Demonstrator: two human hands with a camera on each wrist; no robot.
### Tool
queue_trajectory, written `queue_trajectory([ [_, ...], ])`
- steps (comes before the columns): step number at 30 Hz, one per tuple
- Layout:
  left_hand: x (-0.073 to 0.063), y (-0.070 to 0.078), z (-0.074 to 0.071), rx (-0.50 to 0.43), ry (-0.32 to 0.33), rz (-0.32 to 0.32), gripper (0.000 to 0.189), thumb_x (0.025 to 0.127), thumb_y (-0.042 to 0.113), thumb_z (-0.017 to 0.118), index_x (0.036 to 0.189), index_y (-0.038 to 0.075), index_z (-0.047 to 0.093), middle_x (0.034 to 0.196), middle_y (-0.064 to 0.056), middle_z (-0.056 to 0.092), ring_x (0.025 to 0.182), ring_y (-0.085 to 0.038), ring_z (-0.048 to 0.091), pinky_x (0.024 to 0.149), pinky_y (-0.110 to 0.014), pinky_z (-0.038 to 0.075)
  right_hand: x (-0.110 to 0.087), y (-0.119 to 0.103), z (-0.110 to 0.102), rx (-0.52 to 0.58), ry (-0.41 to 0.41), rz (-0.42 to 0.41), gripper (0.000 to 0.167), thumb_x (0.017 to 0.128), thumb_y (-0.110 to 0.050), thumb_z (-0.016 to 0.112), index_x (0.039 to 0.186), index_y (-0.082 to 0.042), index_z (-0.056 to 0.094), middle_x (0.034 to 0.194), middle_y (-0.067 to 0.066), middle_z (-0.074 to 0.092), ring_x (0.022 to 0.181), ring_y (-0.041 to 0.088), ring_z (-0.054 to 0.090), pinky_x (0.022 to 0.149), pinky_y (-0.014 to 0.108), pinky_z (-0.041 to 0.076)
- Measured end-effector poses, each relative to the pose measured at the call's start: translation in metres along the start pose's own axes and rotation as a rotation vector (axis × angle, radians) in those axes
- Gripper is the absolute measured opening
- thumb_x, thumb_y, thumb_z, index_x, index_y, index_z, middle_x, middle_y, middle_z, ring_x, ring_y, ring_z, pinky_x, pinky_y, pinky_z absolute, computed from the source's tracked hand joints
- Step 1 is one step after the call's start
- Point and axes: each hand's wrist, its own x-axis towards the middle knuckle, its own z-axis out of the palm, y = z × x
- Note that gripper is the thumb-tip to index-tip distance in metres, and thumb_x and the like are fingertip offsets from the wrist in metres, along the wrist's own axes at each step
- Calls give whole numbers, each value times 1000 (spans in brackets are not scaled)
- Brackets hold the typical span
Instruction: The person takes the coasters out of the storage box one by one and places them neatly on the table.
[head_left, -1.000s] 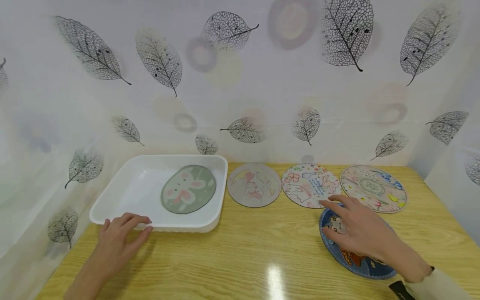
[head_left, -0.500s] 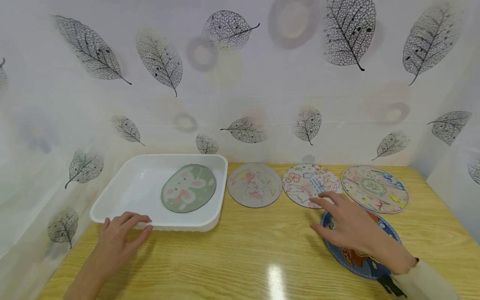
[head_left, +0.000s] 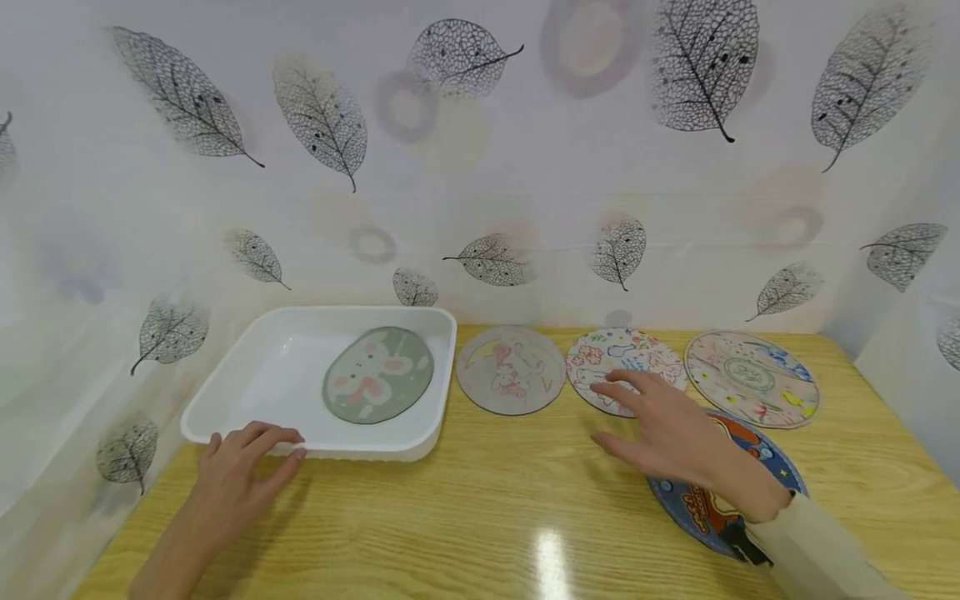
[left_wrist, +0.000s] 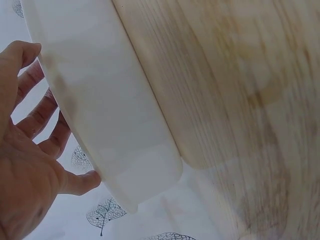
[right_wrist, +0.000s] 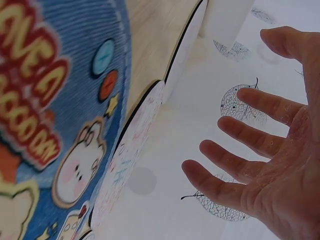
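My left hand (head_left: 236, 479) holds the near rim of a white tray (head_left: 273, 379), with fingers over the edge and the thumb outside; the left wrist view shows the fingertips along the rim. Inside the tray lies a green round mat (head_left: 375, 375) with a rabbit print. My right hand (head_left: 667, 442) hovers with spread fingers, holding nothing. Beneath it, partly covered by hand and sleeve, is a blue denim-print round mat (head_left: 780, 471). In the right wrist view this blue mat (right_wrist: 80, 165) shows a bear face and lettering.
Along the back lie a grey cat-print mat (head_left: 510, 371), a white flower-and-animal mat (head_left: 596, 354) and a pink floral mat (head_left: 750, 379). All rest on a wood-grain table (head_left: 480, 517). Behind them hangs a white leaf-print cloth (head_left: 525, 167).
My right hand has drifted left over the blue mat, its fingertips now overlapping the white flower-and-animal mat, exposing more of the blue mat's right side. My left hand stays at the tray rim.
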Motion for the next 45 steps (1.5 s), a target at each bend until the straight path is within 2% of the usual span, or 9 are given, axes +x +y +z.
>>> queue_trajectory([
  [12,0,0,2,-4,4,0,18,86,14,82,99,22,73,101,-3,70,96,-42,63,92,-89,23,28,-16,4,29,-10,-57,51,91,-45,73,133,-17,67,137,13,63,125,37,61,96,57,54],
  [20,1,-1,3,5,0,-8,17,85,14,82,99,20,74,101,-5,71,98,-44,64,92,-90,23,40,-24,8,64,-2,-99,53,90,-47,73,133,-15,67,139,14,62,128,37,59,100,57,52],
  [26,1,-1,4,-1,2,-8,16,86,14,82,99,19,74,101,-6,71,99,-46,63,92,-91,21,50,-33,10,97,3,-119,54,88,-46,75,133,-16,67,138,16,63,130,39,59,110,62,44],
  [28,1,-1,4,2,0,-7,16,86,14,82,99,19,73,101,-6,71,98,-45,63,93,-91,21,54,-37,10,103,11,-132,54,88,-44,76,132,-16,67,138,16,63,127,39,61,108,61,46],
  [33,1,0,4,7,-1,-5,17,86,14,82,100,20,73,101,-6,70,97,-44,63,93,-90,22,62,-44,12,107,35,-173,54,88,-45,76,133,-16,67,137,14,64,121,35,64,90,51,58],
  [45,0,-2,4,15,11,1,18,85,14,83,99,20,74,100,-5,71,99,-45,64,93,-91,22,82,-62,20,122,59,-240,52,90,-43,75,133,-15,67,134,14,65,124,35,62,91,51,57],
])
